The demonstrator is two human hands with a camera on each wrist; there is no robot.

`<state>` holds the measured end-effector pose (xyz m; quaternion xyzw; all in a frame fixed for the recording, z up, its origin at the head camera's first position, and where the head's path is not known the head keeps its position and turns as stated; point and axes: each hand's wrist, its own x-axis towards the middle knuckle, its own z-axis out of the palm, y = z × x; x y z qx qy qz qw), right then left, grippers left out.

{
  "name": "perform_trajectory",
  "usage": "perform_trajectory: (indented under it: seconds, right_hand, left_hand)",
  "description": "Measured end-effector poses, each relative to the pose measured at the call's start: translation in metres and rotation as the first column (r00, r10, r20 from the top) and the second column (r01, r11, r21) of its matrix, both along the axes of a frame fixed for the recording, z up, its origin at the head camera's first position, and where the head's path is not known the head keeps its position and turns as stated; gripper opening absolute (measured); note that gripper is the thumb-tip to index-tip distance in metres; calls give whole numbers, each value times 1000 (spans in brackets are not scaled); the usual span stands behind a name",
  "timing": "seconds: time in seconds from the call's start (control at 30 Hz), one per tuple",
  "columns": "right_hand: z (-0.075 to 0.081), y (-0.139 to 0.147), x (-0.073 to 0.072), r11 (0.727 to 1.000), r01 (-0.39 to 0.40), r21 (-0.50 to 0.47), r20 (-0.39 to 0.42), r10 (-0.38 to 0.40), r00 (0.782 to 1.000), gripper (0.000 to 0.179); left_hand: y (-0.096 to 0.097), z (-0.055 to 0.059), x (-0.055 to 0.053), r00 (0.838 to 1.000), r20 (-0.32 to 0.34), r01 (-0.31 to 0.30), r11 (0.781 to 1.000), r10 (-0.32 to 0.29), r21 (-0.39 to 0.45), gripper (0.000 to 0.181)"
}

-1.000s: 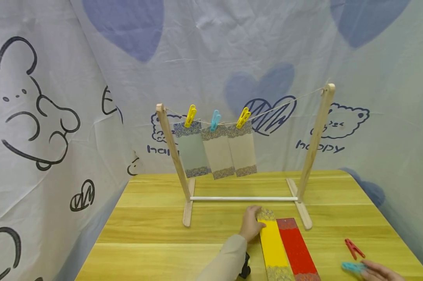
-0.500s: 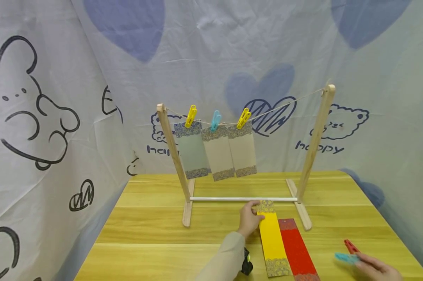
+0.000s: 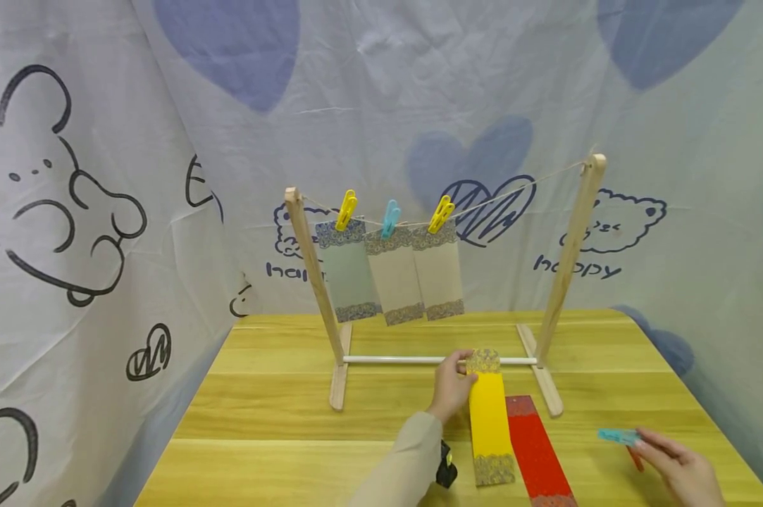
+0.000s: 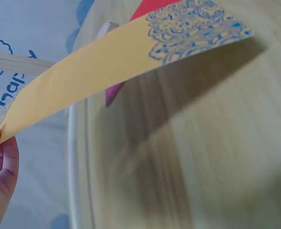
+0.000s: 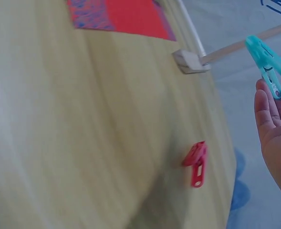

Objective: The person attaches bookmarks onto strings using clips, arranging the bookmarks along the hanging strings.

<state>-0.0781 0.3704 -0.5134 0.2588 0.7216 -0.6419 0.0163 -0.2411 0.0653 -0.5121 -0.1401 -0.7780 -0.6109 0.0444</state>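
My left hand (image 3: 451, 389) pinches a long yellow paper strip (image 3: 489, 415) near its far patterned end. In the left wrist view the strip (image 4: 83, 71) bows a little and throws a shadow on the table, raised off it. My right hand (image 3: 675, 461) holds a light blue clothespin (image 3: 617, 436) between thumb and fingers; the right wrist view shows the clothespin (image 5: 266, 62) in the fingers, above the table. A red paper strip (image 3: 538, 451) with patterned ends lies beside the yellow one. Partly behind the right hand, a red clothespin (image 5: 197, 162) lies on the table.
Behind the hands stands a wooden frame (image 3: 568, 260) with a string (image 3: 520, 186) and a white crossbar (image 3: 394, 360). Three pale patterned strips hang on the string from two yellow clothespins (image 3: 441, 215) and a blue clothespin (image 3: 390, 220). A printed curtain (image 3: 368, 84) backs the table.
My left hand has lifted the yellow strip and moved it away from me, toward the frame. The right hand has raised the blue clothespin and shifted left, past the red clothespin.
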Motion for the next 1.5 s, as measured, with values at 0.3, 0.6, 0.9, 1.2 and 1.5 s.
perform_trajectory:
  seconds: [0.3,0.6,0.9,1.2,1.5]
  right_hand:
    - [16,-11,-8,953,-110,-282,-363,0,932,24]
    - [0,12,-33,917,-213,-338,-557,-12,831,31]
    - [39,-1,-44,943,-234,-235,-668,19,744,30]
    - [78,-19,-55,972,-170,-164,-671,16,741,28]
    - [98,-29,-66,982,-150,-112,-713,26,701,25]
  left_hand:
    - [3,23,-4,999,-40,11,999,-9,52,42]
    - [0,46,-11,992,-128,24,999,-18,47,42]
    - [0,62,-19,971,-236,62,996,-46,61,44]
    - [3,80,-24,970,-242,36,995,-14,90,43]
    - [4,102,-28,952,-306,12,994,22,110,42]
